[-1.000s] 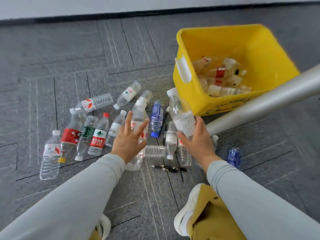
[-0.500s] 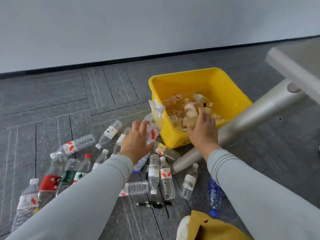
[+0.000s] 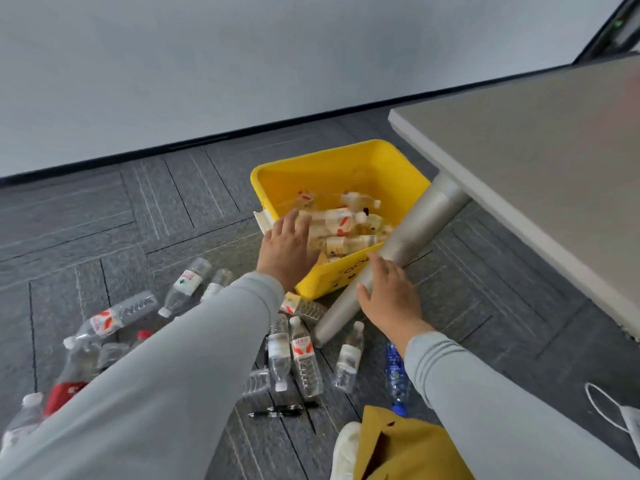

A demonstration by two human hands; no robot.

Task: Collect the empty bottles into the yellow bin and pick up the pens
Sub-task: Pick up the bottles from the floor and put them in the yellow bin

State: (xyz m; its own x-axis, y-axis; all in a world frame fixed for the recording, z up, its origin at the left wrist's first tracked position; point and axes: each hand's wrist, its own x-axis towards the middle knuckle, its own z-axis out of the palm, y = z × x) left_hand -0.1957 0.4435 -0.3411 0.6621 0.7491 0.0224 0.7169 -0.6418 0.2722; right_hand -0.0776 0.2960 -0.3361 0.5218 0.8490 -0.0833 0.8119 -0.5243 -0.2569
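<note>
Left fingers (image 3: pixel 294 221): spread and straight, holding nothing, poised over the near-left rim of the yellow bin (image 3: pixel 384 168).
Right fingers (image 3: pixel 378 266): straight, slightly apart, empty, alongside the slanted desk leg (image 3: pixel 412 240); contact with the metal cannot be told.
Left hand (image 3: pixel 287 247): palm down, above the bottles in the bin (image 3: pixel 341 220).
Right hand (image 3: pixel 391 296): low, just outside the bin's near wall.
Edges: bin wedged against the desk leg on its right; desk (image 3: pixel 536 150) overhanging that side; open carpet to the left and behind.
Loose bottles (image 3: pixel 301 355): scattered on the floor near the bin, more under the left sleeve; one blue bottle (image 3: pixel 394 372) by the right forearm.
Pens (image 3: pixel 277 410): lying together on the carpet, nearer the body than the bottles, untouched.
Since half a second ago: bottle gone from the left hand, now over the bin; right hand drawn back from the bin's rim to the leg; desk top come into view.
Surface: grey carpet tiles (image 3: pixel 138 216) with dark seams.
Room: pale wall (image 3: pixel 242 64) with a dark skirting line.
</note>
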